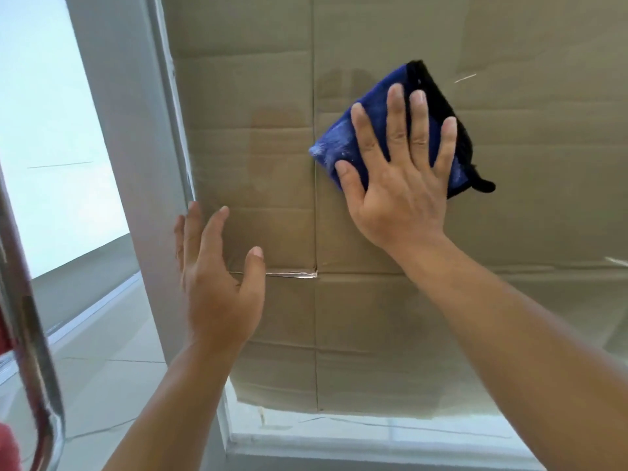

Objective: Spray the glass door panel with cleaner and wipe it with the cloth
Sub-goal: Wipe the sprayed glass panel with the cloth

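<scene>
Right hand (397, 178) flat, fingers straight, pressing folded blue-and-black microfibre cloth (343, 137) onto clear glass door panel (526, 198); left hand (217, 283) open, empty. Likely to streak if cloth slips from under the palm.

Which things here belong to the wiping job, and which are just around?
In use:
- blue and black microfibre cloth, pressed flat by the right hand
- glass door panel
- left hand, open near the pale door frame

Just around:
- brown cardboard sheet behind the glass
- shiny chrome handle
</scene>
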### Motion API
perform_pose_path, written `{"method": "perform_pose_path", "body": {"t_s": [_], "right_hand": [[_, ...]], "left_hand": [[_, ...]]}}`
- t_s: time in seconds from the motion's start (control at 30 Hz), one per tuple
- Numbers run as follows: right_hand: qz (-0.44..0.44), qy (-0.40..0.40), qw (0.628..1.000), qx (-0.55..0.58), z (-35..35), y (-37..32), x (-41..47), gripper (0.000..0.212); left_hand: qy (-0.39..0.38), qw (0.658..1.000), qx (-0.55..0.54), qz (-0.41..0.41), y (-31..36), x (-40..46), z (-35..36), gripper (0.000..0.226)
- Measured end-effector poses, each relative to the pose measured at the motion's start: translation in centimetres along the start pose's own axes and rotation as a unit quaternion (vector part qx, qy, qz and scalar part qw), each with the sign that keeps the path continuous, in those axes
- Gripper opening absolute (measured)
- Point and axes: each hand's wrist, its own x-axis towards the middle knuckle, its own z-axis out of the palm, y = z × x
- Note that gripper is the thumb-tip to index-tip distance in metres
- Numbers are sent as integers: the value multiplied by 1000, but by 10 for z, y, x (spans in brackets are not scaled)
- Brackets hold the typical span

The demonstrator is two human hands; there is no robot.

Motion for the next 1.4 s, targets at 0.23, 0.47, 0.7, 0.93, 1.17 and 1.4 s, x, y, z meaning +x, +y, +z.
{"method": "perform_pose_path", "body": {"t_s": [0.23, 0.47, 0.7, 0.93, 1.17, 1.4], "right_hand": [[234, 2, 972, -21, -12, 70, -55, 63], [59, -62, 996, 15, -8, 21, -129, 67], [-22, -37, 999, 16, -12, 49, -91, 73], [80, -31, 995, -48, -33, 161, -65, 73], [278, -41, 960, -14, -56, 258, -87, 76], [501, -5, 865, 39, -62, 285, -119, 80]], "left_hand": [[-42, 998, -8, 46, 18, -14, 13, 57], [-70, 992, -11, 102, 47, -27, 36, 54], [-78, 989, -38, 124, 79, -33, 53, 51], [-90, 974, -53, 200, 115, -42, 82, 49], [-100, 959, -23, 264, 140, -26, 102, 50], [-97, 961, -20, 258, 148, -19, 104, 51]]}}
